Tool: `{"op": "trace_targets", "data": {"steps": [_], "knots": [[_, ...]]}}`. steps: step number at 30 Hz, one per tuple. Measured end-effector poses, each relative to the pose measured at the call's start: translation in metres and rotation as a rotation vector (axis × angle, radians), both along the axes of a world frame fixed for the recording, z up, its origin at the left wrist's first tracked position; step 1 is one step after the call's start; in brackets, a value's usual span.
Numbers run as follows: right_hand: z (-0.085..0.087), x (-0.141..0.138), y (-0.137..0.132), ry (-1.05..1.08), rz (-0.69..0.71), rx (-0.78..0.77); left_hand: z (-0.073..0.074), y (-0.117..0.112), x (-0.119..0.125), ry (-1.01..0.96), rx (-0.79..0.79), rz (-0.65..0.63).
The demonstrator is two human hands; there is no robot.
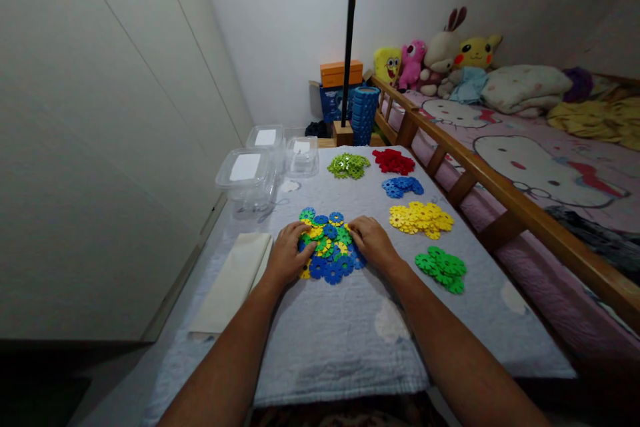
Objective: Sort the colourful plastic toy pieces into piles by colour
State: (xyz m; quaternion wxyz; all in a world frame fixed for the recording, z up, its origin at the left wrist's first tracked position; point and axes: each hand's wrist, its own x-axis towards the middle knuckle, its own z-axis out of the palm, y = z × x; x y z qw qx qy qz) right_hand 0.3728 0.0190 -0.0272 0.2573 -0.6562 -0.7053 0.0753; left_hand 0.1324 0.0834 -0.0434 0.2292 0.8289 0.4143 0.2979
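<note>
A mixed pile of blue, green and yellow plastic snowflake discs (330,230) lies in the middle of the cloth-covered table. My left hand (290,250) cups its left edge, thumb apart from the fingers and touching the discs. At the opposite edge, my right hand (374,243) rests with curved fingers against the discs; its fingertips are partly hidden. Sorted by colour, more discs sit to the right: a green heap (443,269), a yellow heap (421,219), a blue heap (403,186) and a red heap (394,161). A lime-green heap (349,165) lies farther back.
Clear plastic containers (245,168) with white labels stand at the back left. A folded cream cloth (233,283) lies left of my left arm. Behind the table rises a black pole (349,40). A wooden bed rail (480,197) runs along the right side.
</note>
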Motion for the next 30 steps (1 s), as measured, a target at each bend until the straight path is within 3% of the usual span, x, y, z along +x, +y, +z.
{"op": "trace_targets", "data": {"steps": [4,9,14,22,30], "knots": [[0.005,0.017,-0.002,0.049,-0.115,0.131,0.000,0.000,0.000,-0.011,0.003,-0.002],[0.022,0.071,-0.016,0.073,-0.345,0.281,0.000,0.000,0.000,-0.010,0.014,-0.007],[0.029,0.109,-0.033,0.170,-0.641,0.195,0.000,0.000,0.000,-0.013,0.018,-0.004],[0.019,0.113,-0.030,0.102,-0.642,0.097,0.000,0.000,-0.001,-0.010,0.019,0.000],[0.015,0.115,-0.030,-0.074,-0.621,0.198,0.000,-0.001,-0.001,-0.007,0.015,-0.002]]}}
